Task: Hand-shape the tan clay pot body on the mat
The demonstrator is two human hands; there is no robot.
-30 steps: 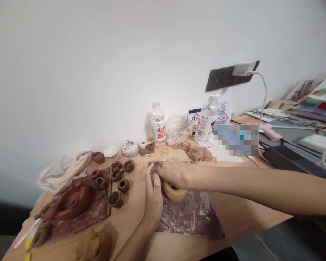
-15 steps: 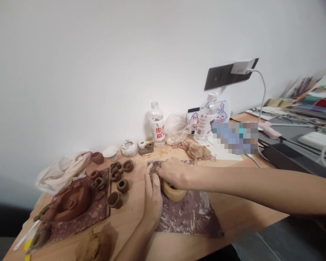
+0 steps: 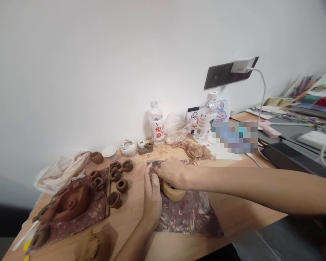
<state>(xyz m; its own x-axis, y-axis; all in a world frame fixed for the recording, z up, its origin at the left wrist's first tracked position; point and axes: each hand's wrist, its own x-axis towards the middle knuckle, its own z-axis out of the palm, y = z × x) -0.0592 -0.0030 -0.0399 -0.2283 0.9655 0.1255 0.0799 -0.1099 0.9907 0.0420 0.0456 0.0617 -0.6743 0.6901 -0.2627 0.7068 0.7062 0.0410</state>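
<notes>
A tan clay bowl sits on a stained dark red board in front of me. My left hand stands upright along the bowl's left side, its fingers stretched out and the thumb raised. Clay smears whiten that thumb. Over the bowl's top reaches my right hand, its fingers curled down at the far left rim and seemingly closed on the clay wall. The right hand covers much of the opening, and its fingertips are hidden. At the lower left lies a lump of tan clay.
Several small brown clay pots stand left of the board. Farther left, a reddish clay piece rests on another board. Two plastic bottles and crumpled brown paper are along the wall. Cables and a dark device lie on the right.
The view has shifted very slightly. Both hands keep nearly the same place on the clay bowl, and nothing else has visibly moved.
</notes>
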